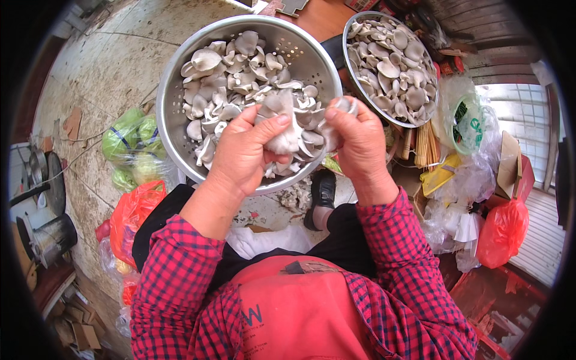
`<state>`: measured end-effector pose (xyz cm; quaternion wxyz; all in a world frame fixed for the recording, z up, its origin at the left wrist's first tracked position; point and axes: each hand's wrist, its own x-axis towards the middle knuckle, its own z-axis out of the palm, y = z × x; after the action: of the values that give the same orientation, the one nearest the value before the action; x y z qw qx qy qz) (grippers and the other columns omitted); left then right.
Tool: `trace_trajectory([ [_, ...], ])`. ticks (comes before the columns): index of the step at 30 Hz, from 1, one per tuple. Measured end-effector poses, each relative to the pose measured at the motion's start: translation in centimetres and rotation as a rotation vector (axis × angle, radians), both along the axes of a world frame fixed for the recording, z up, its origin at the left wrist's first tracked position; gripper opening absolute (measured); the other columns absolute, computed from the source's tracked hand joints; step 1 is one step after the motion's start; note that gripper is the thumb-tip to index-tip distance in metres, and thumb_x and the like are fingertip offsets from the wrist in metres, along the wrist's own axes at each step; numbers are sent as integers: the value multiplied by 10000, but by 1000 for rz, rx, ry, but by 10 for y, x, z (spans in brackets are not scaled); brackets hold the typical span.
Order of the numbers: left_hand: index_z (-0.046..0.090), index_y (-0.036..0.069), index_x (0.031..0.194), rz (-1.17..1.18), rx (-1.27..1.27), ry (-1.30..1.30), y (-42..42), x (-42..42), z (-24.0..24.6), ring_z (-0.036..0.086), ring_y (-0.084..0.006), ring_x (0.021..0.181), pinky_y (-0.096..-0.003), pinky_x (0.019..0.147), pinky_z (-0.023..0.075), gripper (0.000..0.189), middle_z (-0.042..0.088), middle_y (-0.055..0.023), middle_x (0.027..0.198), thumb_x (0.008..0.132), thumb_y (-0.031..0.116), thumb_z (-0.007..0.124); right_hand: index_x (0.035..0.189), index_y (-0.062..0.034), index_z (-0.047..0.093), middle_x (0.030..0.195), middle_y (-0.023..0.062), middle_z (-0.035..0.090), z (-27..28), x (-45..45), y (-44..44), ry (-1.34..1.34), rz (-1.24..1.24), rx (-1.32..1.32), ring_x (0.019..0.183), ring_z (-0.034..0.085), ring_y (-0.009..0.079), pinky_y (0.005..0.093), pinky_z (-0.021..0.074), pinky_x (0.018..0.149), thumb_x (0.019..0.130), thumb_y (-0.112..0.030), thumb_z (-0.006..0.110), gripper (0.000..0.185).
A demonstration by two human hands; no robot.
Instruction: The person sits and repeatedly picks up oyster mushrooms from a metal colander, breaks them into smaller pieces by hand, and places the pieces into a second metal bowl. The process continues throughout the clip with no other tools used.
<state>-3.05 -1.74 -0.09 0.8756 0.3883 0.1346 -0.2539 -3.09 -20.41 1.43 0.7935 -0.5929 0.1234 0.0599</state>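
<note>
My left hand [246, 150] holds a grey oyster mushroom piece [284, 130] between thumb and fingers, above the near right part of a metal colander [167, 130]. Beside it, at the colander's right rim, my right hand [357, 137] pinches another oyster mushroom piece [332, 135]. Whether the two pieces are still joined, I cannot tell. Loose oyster mushrooms [234, 76] fill much of the colander, whose perforated wall shows at the left and top right. A second round metal container [345, 58], heaped with oyster mushrooms [396, 67], stands at the upper right.
Bagged green vegetables [130, 139] and a red plastic bag [135, 216] lie left of the colander. Mushroom scraps [294, 195] are on the floor by a black shoe [323, 193]. At right are a bundle of thin sticks [425, 146], clear plastic bags and another red bag [503, 234].
</note>
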Motion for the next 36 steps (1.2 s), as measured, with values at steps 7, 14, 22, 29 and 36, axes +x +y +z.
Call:
trace_trajectory([
  [7, 600, 36, 1137, -107, 75, -33, 2, -1, 9, 646, -108, 711, -238, 538, 530, 344, 671, -37, 938, 848, 164, 737, 1010, -21, 641, 826, 3, 632, 7, 0, 2, 161, 189, -3, 660, 560, 62, 203, 432, 554, 854, -183, 719, 238],
  [14, 596, 33, 1119, -206, 208, -58, 3, -2, 11, 628, -94, 697, -230, 524, 521, 358, 658, -36, 924, 805, 96, 755, 1049, -19, 655, 791, -9, 634, -4, -3, 4, 117, 281, -15, 591, 523, 39, 191, 391, 478, 829, -237, 758, 326],
  [22, 576, 49, 1083, -213, 250, -115, 4, -1, 15, 630, -93, 720, -208, 547, 522, 379, 643, -35, 935, 762, 43, 777, 1048, -12, 665, 796, -16, 640, 0, -4, 3, 110, 319, -62, 620, 522, 39, 193, 390, 518, 806, -204, 781, 331],
  [29, 584, 43, 1092, -246, 276, -155, 4, -1, 14, 634, -104, 734, -221, 583, 535, 376, 642, -33, 931, 769, 59, 777, 1030, -11, 666, 791, -15, 642, 3, -5, 5, 99, 280, -91, 627, 531, 36, 192, 401, 527, 808, -162, 759, 284],
  [36, 605, 28, 1124, -212, 239, -76, 4, -2, 10, 650, -117, 763, -240, 615, 559, 348, 654, -48, 947, 815, 95, 750, 1022, -12, 665, 771, -15, 635, 1, -5, 7, 72, 209, -79, 588, 515, 30, 188, 380, 497, 821, -172, 745, 269],
])
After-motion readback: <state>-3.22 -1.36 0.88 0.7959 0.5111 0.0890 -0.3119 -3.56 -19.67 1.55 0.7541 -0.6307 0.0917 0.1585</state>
